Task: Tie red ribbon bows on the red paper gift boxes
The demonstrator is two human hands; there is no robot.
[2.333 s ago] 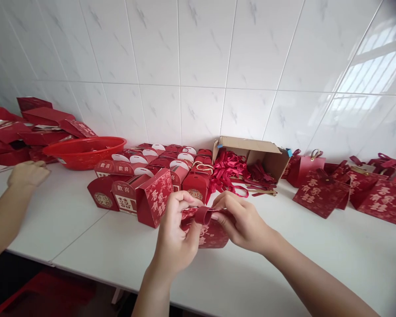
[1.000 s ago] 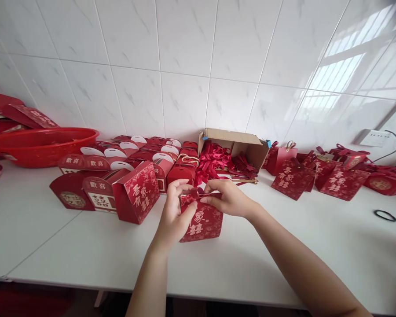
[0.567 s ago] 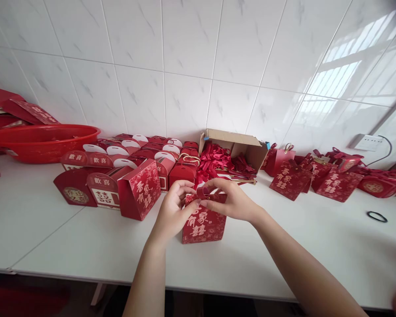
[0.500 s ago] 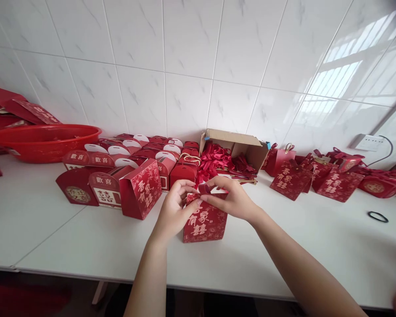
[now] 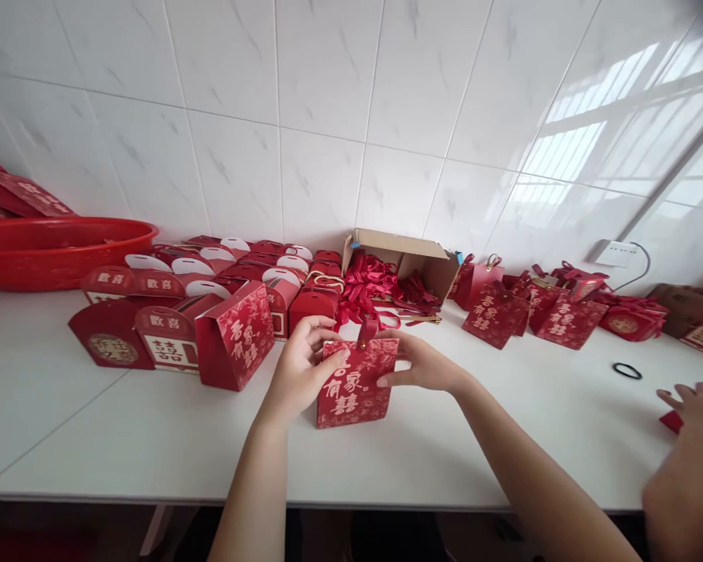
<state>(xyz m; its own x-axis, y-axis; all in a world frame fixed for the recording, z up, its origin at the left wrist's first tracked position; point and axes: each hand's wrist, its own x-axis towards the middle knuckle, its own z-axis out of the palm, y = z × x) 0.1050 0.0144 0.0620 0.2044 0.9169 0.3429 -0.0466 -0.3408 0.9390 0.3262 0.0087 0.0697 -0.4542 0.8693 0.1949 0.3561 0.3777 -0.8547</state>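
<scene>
A red gift box (image 5: pixel 360 390) with white lettering stands upright on the white table in front of me. A loop of dark red ribbon (image 5: pixel 367 334) rises from its top, with a small gold stud at its base. My left hand (image 5: pixel 308 371) grips the box's upper left side, thumb on the front and fingers behind. My right hand (image 5: pixel 422 365) holds the upper right side, thumb at the front edge and fingers partly hidden behind. Just left, a matching box (image 5: pixel 237 336) without a ribbon loop stands near several round-topped red boxes (image 5: pixel 169 343).
An open cardboard carton (image 5: pixel 398 238) spills red ribbons (image 5: pixel 375 285) behind my hands. Several ribboned boxes (image 5: pixel 495 316) stand to the right, near a black ring (image 5: pixel 626 371). A red basin (image 5: pixel 64 250) is at far left. Another person's hand (image 5: pixel 694 414) touches something red at right.
My right hand has moved from the ribbon at the top down to the box's right side. The ribbon loop now stands up uncovered. The other person's hand has come further into view.
</scene>
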